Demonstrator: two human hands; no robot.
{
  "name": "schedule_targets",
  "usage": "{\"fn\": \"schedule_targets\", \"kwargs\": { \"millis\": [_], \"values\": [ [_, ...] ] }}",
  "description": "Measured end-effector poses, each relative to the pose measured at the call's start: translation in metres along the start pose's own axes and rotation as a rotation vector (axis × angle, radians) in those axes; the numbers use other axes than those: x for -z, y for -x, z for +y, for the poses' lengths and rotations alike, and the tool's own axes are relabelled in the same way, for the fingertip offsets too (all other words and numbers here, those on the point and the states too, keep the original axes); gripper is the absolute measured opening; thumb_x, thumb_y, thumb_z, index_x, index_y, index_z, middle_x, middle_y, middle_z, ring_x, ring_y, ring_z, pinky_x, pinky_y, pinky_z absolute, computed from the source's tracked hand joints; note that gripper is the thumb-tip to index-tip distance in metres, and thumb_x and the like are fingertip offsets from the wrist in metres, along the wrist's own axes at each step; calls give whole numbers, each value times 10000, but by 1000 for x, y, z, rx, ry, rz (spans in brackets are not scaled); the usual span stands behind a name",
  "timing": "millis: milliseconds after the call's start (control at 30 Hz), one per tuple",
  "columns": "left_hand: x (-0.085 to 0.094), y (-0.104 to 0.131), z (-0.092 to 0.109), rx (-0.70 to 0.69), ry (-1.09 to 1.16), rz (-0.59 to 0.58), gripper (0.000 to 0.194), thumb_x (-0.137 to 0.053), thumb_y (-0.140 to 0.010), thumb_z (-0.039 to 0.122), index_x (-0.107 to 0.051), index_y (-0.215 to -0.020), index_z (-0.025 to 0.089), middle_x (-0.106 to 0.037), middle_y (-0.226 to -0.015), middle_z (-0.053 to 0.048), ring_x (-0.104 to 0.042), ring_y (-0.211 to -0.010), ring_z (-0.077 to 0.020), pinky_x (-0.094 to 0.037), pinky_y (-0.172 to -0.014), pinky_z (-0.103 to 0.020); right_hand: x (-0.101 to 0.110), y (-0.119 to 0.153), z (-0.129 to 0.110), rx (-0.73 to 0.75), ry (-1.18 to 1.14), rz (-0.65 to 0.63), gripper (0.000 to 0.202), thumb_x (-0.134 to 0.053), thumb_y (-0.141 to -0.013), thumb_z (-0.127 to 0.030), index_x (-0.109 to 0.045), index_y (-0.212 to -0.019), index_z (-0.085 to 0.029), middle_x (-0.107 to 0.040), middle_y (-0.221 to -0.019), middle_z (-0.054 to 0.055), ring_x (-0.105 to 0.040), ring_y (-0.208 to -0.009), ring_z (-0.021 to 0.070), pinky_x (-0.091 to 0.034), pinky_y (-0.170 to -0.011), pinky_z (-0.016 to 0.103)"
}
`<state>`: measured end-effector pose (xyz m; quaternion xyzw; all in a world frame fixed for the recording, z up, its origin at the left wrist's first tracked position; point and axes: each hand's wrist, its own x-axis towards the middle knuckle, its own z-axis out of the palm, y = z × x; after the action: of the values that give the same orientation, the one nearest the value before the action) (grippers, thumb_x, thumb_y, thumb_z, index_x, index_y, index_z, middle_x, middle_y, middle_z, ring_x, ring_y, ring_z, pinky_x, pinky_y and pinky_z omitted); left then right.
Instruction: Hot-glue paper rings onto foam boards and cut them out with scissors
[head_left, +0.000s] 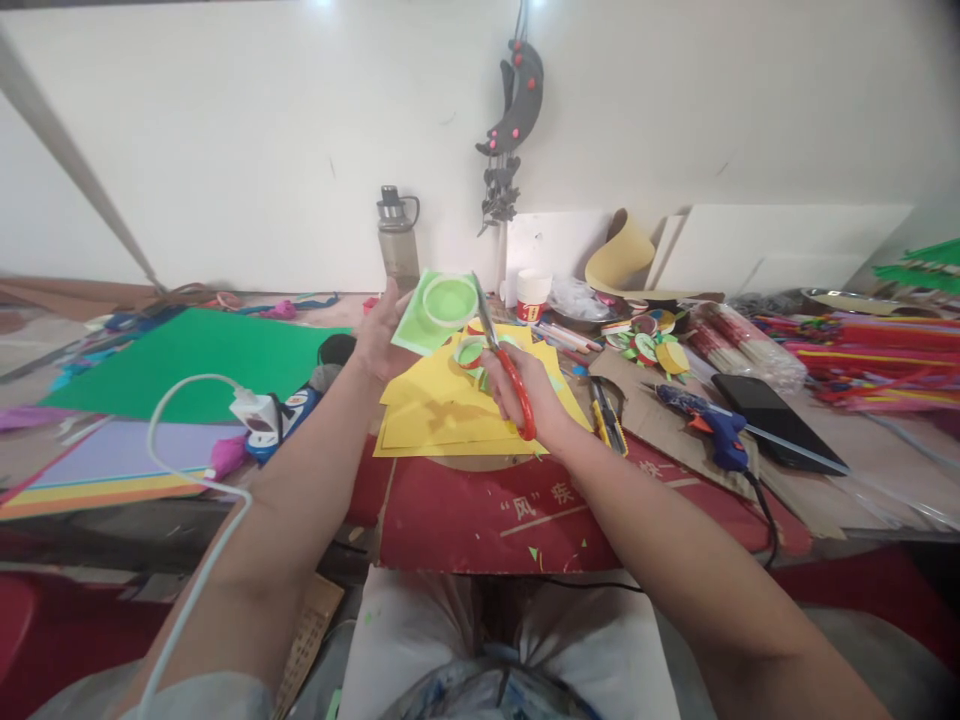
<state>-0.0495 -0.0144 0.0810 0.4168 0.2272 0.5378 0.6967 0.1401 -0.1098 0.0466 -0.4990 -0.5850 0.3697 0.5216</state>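
Observation:
My left hand [381, 335] grips the left edge of a light green sheet [416, 325], held up over the table. A pale ring [450, 301] shows on that sheet, with green inside it. My right hand [529, 390] is closed on scissors with red handles [523, 400]; their blades point up along the sheet's right edge. Whether the blades are apart is hard to tell. Below lie yellow sheets [427, 415] on a red board [465, 520]. A small round piece with a green middle [470, 352] sits between my hands, beside the scissors.
A bottle [398, 245] and a paper cup [533, 292] stand at the back. On the left are a green sheet [202, 360] and a power strip [289, 420]. To the right lie a box cutter [606, 415], a glue gun [709, 425] and a phone [780, 420].

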Motion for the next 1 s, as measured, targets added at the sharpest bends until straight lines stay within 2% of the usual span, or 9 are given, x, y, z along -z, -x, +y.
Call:
{"fn": "schedule_targets", "kwargs": {
  "millis": [100,200,333,433,567,667,767,867,1000],
  "values": [
    [-15,4,-14,-39,103,-95,680,-564,-1006,731,-696,-1415,204,-791,-1358,-149,-690,-1381,-367,-626,-1077,-464,3,-2,-4,-103,-170,48,314,-595,-991,-528,-507,-844,-264,-446,-577,-77,-423,-420,117,-343,-395,247],
    [-27,9,-36,-113,27,-162,586,-800,-919,550,-676,-1427,286,-698,-1535,-105,-597,-1497,-326,-561,-1161,-471,5,-5,-4,-97,-203,87,324,-560,-1025,-513,-499,-835,-258,-475,-573,-69,-458,-401,115,-370,-389,242],
    [-38,14,-61,-194,-117,-131,732,-1018,-682,335,-703,-1343,302,-732,-1474,-86,-622,-1449,-303,-583,-1042,-377,2,-8,7,-57,-140,128,358,-565,-1004,-569,-469,-831,-270,-477,-583,-71,-462,-406,126,-401,-391,263],
    [-42,14,-66,-220,-132,26,496,-966,-779,356,-749,-1210,239,-808,-1265,-82,-721,-1264,-251,-593,-918,-307,-4,-8,15,-26,-80,105,402,-606,-952,-636,-451,-843,-282,-450,-597,-76,-441,-454,131,-394,-429,273],
    [-43,9,-57,-229,46,204,245,-820,-961,397,-751,-1127,230,-824,-1085,-18,-779,-1014,-147,-607,-892,-257,-8,-4,17,100,38,89,474,-600,-910,-728,-451,-839,-284,-441,-629,-64,-464,-566,150,-393,-539,290],
    [-43,7,-51,-191,184,240,260,-738,-1029,448,-749,-1160,224,-833,-996,-22,-795,-938,-131,-629,-882,-232,-9,-2,15,177,108,107,494,-578,-896,-750,-440,-816,-282,-457,-651,-55,-471,-617,155,-392,-604,304],
    [-45,8,-49,-158,237,244,311,-716,-1042,473,-746,-1205,210,-845,-1017,-44,-812,-1006,-153,-642,-916,-232,-8,-2,14,204,127,110,491,-583,-900,-735,-427,-798,-281,-461,-652,-50,-466,-621,154,-393,-624,313],
    [-49,12,-49,-156,248,249,280,-733,-1041,412,-743,-1221,198,-849,-1041,-44,-816,-980,-144,-647,-932,-234,-10,-2,15,162,57,89,497,-618,-905,-733,-431,-818,-281,-451,-644,-57,-458,-597,149,-399,-589,304],
    [-52,15,-49,-144,253,235,163,-651,-1090,298,-753,-1095,170,-852,-1017,-48,-810,-885,-119,-651,-878,-216,-12,-3,17,88,-79,36,551,-653,-889,-788,-433,-865,-283,-465,-652,-61,-469,-560,143,-396,-509,290]
  ]
}}
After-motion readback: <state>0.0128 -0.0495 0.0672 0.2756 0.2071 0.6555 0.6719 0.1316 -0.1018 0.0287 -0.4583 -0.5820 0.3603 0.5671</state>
